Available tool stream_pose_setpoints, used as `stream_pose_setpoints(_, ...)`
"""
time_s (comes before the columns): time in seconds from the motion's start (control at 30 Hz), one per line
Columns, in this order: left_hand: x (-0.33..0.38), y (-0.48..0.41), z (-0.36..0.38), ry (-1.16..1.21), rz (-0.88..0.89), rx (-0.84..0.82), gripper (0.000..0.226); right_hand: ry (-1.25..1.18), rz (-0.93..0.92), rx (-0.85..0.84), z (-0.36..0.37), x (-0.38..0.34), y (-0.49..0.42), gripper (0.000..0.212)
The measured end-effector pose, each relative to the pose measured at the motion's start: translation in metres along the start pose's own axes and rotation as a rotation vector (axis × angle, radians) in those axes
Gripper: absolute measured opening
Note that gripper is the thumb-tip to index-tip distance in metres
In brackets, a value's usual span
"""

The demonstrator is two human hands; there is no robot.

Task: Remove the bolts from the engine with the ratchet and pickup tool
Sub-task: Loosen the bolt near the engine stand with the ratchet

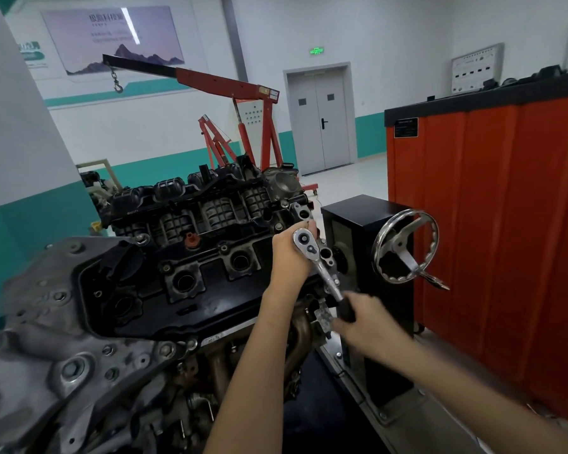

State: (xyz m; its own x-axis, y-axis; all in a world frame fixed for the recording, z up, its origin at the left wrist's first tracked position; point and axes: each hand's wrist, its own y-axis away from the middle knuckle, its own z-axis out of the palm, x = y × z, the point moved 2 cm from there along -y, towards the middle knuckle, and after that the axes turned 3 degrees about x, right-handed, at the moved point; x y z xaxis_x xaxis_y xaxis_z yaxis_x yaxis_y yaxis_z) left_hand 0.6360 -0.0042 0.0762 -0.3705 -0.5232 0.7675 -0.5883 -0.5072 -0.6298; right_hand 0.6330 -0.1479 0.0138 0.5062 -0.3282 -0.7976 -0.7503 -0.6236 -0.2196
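Note:
A black and grey engine sits on a stand and fills the left and centre of the head view. A chrome ratchet stands over the engine's right end, its head at the top and its black handle pointing down and right. My left hand wraps around the ratchet's head from the left. My right hand grips the black handle; it looks blurred. Several bolts sit in the black valve cover. The bolt under the ratchet's head is hidden. No pickup tool is in view.
A black stand box with a chrome handwheel stands just right of the ratchet. An orange cabinet fills the right side. A red engine crane stands behind the engine, before a grey double door.

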Motion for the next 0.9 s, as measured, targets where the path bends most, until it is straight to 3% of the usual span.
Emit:
stream_pose_setpoints(0.07, 0.003, 0.001, 0.002, -0.006, 0.031, -0.007, 0.062, -0.275, 0.038, -0.111, 0.025, -0.009, 0.011, 0.015)
stream_pose_setpoints(0.13, 0.001, 0.001, 0.0, -0.01, 0.043, -0.024, 0.058, -0.335, 0.056, -0.18, 0.031, -0.013, 0.013, 0.014)
stream_pose_setpoints(0.3, -0.004, -0.004, -0.013, -0.114, 0.032, -0.126, 0.055, 0.297, -0.076, -0.051, -0.041, 0.001, -0.025, 0.005)
stream_pose_setpoints(0.4, -0.002, -0.007, -0.01, -0.191, 0.072, -0.218, 0.044, 0.626, -0.203, 0.076, -0.094, -0.008, -0.052, 0.019)
stream_pose_setpoints(0.5, 0.0, -0.005, -0.006, -0.182, 0.078, -0.138, 0.048, 0.746, -0.272, 0.141, -0.105, -0.017, -0.058, 0.022)
stream_pose_setpoints(0.6, -0.005, -0.005, -0.005, -0.106, 0.036, -0.002, 0.058, 0.475, -0.156, 0.12, -0.068, -0.004, -0.035, 0.027)
stream_pose_setpoints(0.8, -0.001, 0.0, 0.003, -0.092, 0.117, -0.026, 0.062, -0.413, 0.068, -0.187, 0.033, -0.01, 0.014, 0.016)
stream_pose_setpoints(0.9, -0.004, -0.004, -0.003, -0.122, 0.095, -0.064, 0.062, -0.269, 0.054, -0.206, 0.022, -0.008, 0.008, 0.017)
